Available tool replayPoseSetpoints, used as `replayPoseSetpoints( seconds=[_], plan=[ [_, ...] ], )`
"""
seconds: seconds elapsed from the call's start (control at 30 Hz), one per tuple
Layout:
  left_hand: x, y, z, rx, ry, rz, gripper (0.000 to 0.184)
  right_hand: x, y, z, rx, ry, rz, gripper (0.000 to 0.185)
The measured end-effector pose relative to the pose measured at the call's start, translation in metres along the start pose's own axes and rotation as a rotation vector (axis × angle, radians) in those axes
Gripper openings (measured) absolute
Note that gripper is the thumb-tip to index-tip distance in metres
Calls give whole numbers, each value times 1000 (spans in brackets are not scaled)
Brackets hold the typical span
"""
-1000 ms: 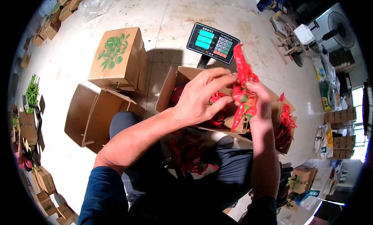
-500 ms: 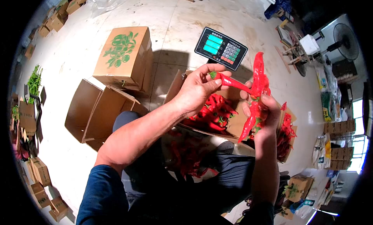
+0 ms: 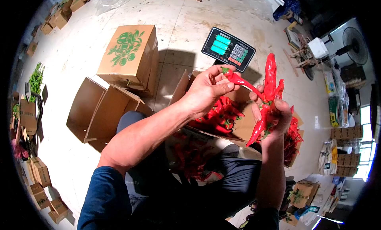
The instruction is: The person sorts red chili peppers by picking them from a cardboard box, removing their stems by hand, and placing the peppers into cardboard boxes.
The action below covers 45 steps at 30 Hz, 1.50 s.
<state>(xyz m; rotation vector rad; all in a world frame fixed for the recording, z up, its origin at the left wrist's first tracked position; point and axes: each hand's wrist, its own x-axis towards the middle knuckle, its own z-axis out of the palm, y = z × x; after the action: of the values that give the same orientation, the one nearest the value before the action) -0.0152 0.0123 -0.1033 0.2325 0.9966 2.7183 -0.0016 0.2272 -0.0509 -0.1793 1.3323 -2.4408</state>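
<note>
A pepper [image 3: 240, 80] is pinched by the left hand [image 3: 208, 87]; the bunch [image 3: 268, 99] clasped by the right hand [image 3: 282, 118] could be dropped through crowding.

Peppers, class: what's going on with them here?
A person's left hand pinches one red pepper near its green stem, its thin end pointing toward a bunch of peppers in the right hand. More peppers lie in an open box beneath the hands. Just beyond it stands a scale with its display lit.
</note>
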Motion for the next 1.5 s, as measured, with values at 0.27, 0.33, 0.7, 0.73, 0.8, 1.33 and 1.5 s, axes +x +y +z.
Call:
replayPoseSetpoints(
  seconds=[0.27, 0.33, 0.7, 0.73, 0.8, 1.33, 1.5],
  plan=[
    [-2, 5, 0, 43, -34, -29, 42, 1, -1, 0, -70, -33, -38, 61],
    [-3, 6, -1, 12, -47, -52, 41, 0, 0, 2, -96, -10, -45, 62],
    [-3, 9, 7, -91, -5, -63, 36, -2, -4, 9, -187, 19, -35, 62],
    [-3, 8, 5, -104, -12, -59, 35, -2, -5, 8, -196, 17, -5, 63],
    [-2, 7, 4, -140, -16, -69, 33, -3, -9, 3, -215, 13, 51, 64],
    [2, 0, 4, 158, -33, 92, 49, -6, -20, 9, -262, 200, 23, 59],
    [3, -4, -8, 911, -20, 72, 42, -6, -23, 30, -431, 345, 4, 64]
  ],
)
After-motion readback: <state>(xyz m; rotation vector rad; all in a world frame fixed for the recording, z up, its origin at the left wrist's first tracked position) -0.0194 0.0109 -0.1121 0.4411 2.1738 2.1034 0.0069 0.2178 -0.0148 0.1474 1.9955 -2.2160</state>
